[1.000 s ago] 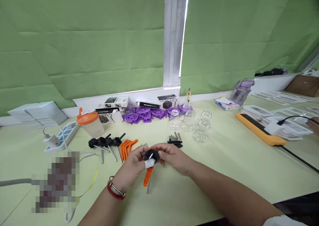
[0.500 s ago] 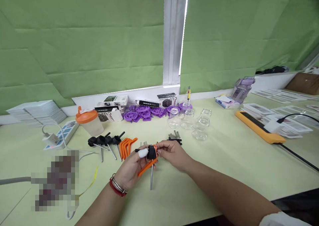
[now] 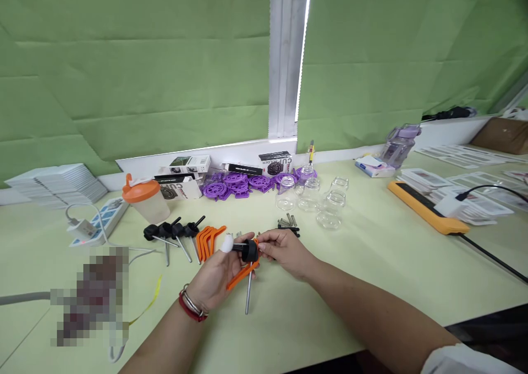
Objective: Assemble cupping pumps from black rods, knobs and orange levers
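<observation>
My left hand [image 3: 214, 278] is closed around a small assembly: a black knob [image 3: 249, 250], an orange lever [image 3: 240, 275] and a metal rod [image 3: 248, 298] that hangs down toward the table. A white bandage wraps one fingertip of that hand. My right hand [image 3: 284, 252] pinches the right side of the black knob. Both hands hover just above the pale green table [image 3: 371, 286].
Left of my hands lie finished black-and-rod pieces [image 3: 173, 234] and loose orange levers [image 3: 208, 237]. Springs and black pins [image 3: 289, 225], clear glass cups [image 3: 322, 198], purple discs [image 3: 239, 186], boxes [image 3: 185, 173], an orange-lidded cup [image 3: 146, 198], a power strip [image 3: 97, 223] and an orange-edged tray [image 3: 424, 209] stand around.
The assembly has turned in my hands: the black knob's stem now points left and the orange lever has swung from hanging down to slanting left. My hands rose slightly.
</observation>
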